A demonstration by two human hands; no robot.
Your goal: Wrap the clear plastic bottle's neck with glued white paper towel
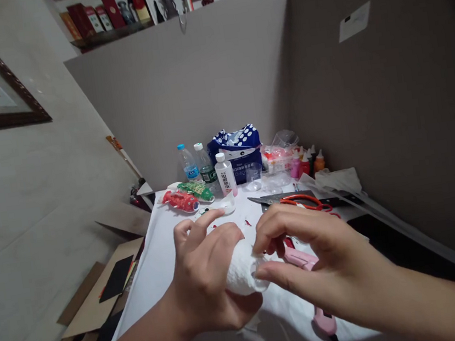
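Note:
A white, rough-surfaced rounded object is held above the table, its open-looking end turned right. My left hand wraps round it from the left, thumb underneath and index finger partly raised. My right hand has its thumb and fingertips closed on the rim at that end; whether they pinch anything small there is hidden. Beneath my right hand lies a pink glue gun, partly covered by the hand, with a dark cord at its handle. Small red scraps are on the white tabletop behind the object.
Behind stand several bottles, including a white-capped one, and a blue bag. Red and green fish-shaped packs lie at left. Red-handled scissors and paint bottles are at right. Grey panels enclose the back and right.

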